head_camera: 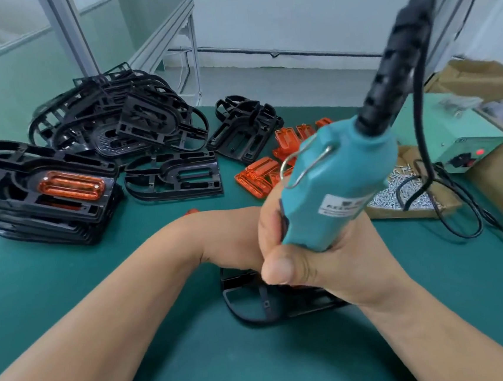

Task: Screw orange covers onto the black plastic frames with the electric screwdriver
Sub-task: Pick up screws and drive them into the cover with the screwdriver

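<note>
I've got open green mat [199, 364] close in and to the left. Farther out it's packed: stacked frames [46, 207] left, frame pile [108, 121] behind, orange covers [258, 174] middle, screw box [406, 213] and electric screwdriver [335, 182] cable [416, 119] right.

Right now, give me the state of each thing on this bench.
electric screwdriver: gripped in the right hand, tilted
left hand: mostly hidden, grip unclear
black frame: flat, under both hands
top stacked frame: orange cover fitted
loose orange covers: piled, unfitted
power box: red light on
</note>
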`<state>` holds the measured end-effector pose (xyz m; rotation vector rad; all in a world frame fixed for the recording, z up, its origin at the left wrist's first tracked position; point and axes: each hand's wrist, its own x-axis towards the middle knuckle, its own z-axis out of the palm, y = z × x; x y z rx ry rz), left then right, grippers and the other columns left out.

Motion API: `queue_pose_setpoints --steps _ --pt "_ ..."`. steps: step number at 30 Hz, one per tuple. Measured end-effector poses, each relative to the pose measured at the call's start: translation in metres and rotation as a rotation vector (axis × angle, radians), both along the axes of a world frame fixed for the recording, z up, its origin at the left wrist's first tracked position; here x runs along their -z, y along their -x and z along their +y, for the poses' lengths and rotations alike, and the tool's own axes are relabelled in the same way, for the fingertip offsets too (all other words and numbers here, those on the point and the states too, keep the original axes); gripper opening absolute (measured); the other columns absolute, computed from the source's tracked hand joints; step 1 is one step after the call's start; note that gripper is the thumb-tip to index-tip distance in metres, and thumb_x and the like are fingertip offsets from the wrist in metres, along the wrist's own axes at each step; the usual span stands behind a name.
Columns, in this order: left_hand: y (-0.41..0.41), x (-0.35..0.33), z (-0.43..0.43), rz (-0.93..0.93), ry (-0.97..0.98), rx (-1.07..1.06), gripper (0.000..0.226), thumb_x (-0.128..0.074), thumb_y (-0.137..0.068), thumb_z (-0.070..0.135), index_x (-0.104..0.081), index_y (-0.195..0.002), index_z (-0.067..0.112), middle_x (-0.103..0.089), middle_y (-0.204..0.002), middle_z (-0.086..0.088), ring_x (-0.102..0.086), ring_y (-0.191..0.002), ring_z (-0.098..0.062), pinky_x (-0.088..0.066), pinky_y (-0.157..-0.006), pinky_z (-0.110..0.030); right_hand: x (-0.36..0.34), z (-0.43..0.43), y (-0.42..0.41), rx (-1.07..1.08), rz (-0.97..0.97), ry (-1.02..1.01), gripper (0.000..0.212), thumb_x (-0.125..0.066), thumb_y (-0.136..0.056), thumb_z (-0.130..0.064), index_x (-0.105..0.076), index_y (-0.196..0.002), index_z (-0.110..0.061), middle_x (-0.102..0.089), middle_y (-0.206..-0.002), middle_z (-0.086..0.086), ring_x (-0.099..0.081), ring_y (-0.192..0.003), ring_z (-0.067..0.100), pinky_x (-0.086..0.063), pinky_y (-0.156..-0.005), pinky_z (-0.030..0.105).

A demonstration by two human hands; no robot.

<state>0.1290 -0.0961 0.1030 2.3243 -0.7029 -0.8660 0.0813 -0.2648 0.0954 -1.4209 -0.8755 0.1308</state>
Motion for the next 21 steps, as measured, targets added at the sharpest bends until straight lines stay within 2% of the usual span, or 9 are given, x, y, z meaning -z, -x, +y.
queue_pose_setpoints --steps 2,3,4,6,8,9,12,17,21 --pt "0.002 0.005 0.006 -0.017 0.069 -0.012 0.035 -0.079 -0.074 0.017 -0.073 -0.081 -0.017 -0.053 -0.064 0.027 -0.052 -0.066 0.032 -0.041 -0.07 0.004 0.002 -0.001 0.002 -0.004 0.034 -0.015 0.038 -0.083 -0.085 -0.029 -0.059 -0.086 0.0 -0.059 -0.076 -0.001 -0.054 -0.067 0.01 -0.045 -0.064 0.021" --pt "0.003 0.007 0.007 0.009 0.075 -0.014 0.037 -0.08 -0.065 0.026 -0.076 -0.077 -0.009 -0.059 -0.065 0.022 -0.058 -0.074 0.024 -0.045 -0.077 -0.002 0.002 0.001 0.002 -0.029 0.051 -0.029 0.036 -0.083 -0.085 -0.031 -0.062 -0.092 -0.002 -0.059 -0.076 -0.004 -0.054 -0.066 0.011 -0.046 -0.065 0.022" --pt "0.004 0.006 0.007 0.003 0.073 -0.014 0.034 -0.08 -0.069 0.03 -0.076 -0.089 0.002 -0.061 -0.076 0.02 -0.06 -0.082 0.014 -0.048 -0.084 -0.009 0.002 0.003 0.002 -0.046 0.072 -0.049 0.035 -0.084 -0.085 -0.033 -0.065 -0.098 -0.007 -0.058 -0.074 -0.002 -0.052 -0.063 0.016 -0.045 -0.063 0.024" --pt "0.001 0.013 0.003 -0.012 0.061 0.042 0.024 -0.081 -0.08 0.023 -0.067 -0.101 0.026 -0.06 -0.08 0.029 -0.058 -0.082 0.01 -0.043 -0.078 -0.006 0.003 0.002 -0.001 -0.021 0.082 -0.13 0.032 -0.087 -0.085 -0.03 -0.069 -0.108 -0.017 -0.055 -0.069 0.0 -0.044 -0.053 0.026 -0.041 -0.056 0.03" --pt "-0.002 0.015 -0.004 -0.017 0.042 0.055 0.041 -0.085 -0.085 0.017 -0.058 -0.103 0.043 -0.065 -0.086 0.036 -0.06 -0.085 0.015 -0.043 -0.076 -0.004 0.001 -0.002 -0.009 0.075 0.109 -0.274 0.033 -0.083 -0.08 -0.014 -0.068 -0.109 -0.018 -0.057 -0.069 -0.005 -0.044 -0.05 0.021 -0.037 -0.055 0.03" --pt "-0.003 0.016 -0.005 -0.023 0.042 0.045 0.05 -0.086 -0.085 0.019 -0.056 -0.113 0.046 -0.068 -0.1 0.031 -0.062 -0.094 0.01 -0.049 -0.085 -0.013 -0.002 -0.005 -0.014 0.096 0.134 -0.373 0.031 -0.081 -0.082 -0.015 -0.066 -0.108 -0.016 -0.056 -0.069 -0.006 -0.045 -0.05 0.017 -0.036 -0.055 0.03" --pt "-0.007 0.019 -0.004 -0.014 0.046 0.036 0.064 -0.087 -0.083 0.023 -0.049 -0.13 0.042 -0.07 -0.117 0.007 -0.069 -0.105 -0.022 -0.057 -0.093 -0.044 -0.006 -0.022 -0.026 0.127 0.207 -0.592 0.042 -0.077 -0.089 -0.046 -0.059 -0.11 -0.015 -0.048 -0.069 -0.006 -0.043 -0.054 0.009 -0.035 -0.058 0.029" --pt "-0.01 0.019 0.003 0.066 0.1 0.051 0.072 -0.086 -0.079 0.025 -0.051 -0.142 0.031 -0.071 -0.122 0.006 -0.071 -0.109 -0.022 -0.057 -0.096 -0.054 0.001 -0.048 -0.035 0.342 0.324 -0.734 0.031 -0.057 -0.093 -0.05 -0.056 -0.104 -0.021 -0.041 -0.068 -0.008 -0.038 -0.056 0.006 -0.037 -0.062 0.024" --pt "-0.012 0.019 0.011 0.146 0.191 0.086 0.07 -0.085 -0.082 0.02 -0.054 -0.144 0.025 -0.071 -0.131 0.005 -0.069 -0.119 -0.019 -0.053 -0.106 -0.051 0.006 -0.055 -0.034 0.423 0.366 -0.797 0.028 -0.057 -0.095 -0.048 -0.056 -0.102 -0.021 -0.039 -0.069 -0.008 -0.037 -0.057 0.007 -0.037 -0.063 0.024"
